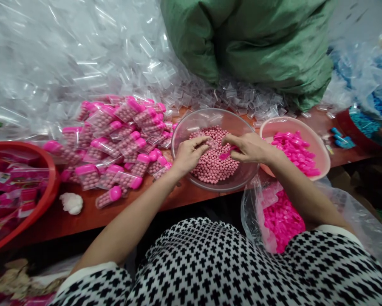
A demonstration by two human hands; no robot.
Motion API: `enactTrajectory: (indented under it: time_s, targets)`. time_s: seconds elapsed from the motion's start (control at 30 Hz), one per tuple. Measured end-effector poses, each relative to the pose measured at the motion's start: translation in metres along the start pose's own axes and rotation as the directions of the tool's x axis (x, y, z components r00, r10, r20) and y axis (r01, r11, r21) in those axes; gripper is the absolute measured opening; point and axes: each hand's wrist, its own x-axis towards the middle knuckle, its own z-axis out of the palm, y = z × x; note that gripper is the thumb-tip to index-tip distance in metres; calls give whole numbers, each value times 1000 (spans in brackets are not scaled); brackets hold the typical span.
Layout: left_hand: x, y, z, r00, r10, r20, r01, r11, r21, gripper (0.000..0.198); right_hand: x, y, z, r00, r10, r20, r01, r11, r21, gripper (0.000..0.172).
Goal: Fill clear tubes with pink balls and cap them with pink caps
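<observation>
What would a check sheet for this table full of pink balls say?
Surface: reddish table, crowded.
Job's things: clear bowl of pink balls; pink spoon; capped tubes piled left; pink caps right.
Clutter: white lump; red basin; bag of caps.
Hands: left hand curled over the balls, grip unclear; right hand pinches the pink spoon.
Cables: nothing seen.
Surroundings: empty clear tubes heaped behind; green sack.

A long reddish-brown wooden table [82, 216] is running across the view and lying in soft, even light. A great heap of clear plastic tubes [66, 55] is piling up along its far side, with a bulging green woven sack [257, 46] resting against it. A strip of pale grey wall [359, 17] is showing at the upper right.
</observation>
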Motion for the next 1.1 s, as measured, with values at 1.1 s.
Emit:
enactTrajectory:
  time_s: [1.1]
  targets:
    - [-2, 14, 2, 998, -16, 66, 38, 935, -352, 34, 25, -19, 44, 791, 602, -112, 216, -102, 971, 51]
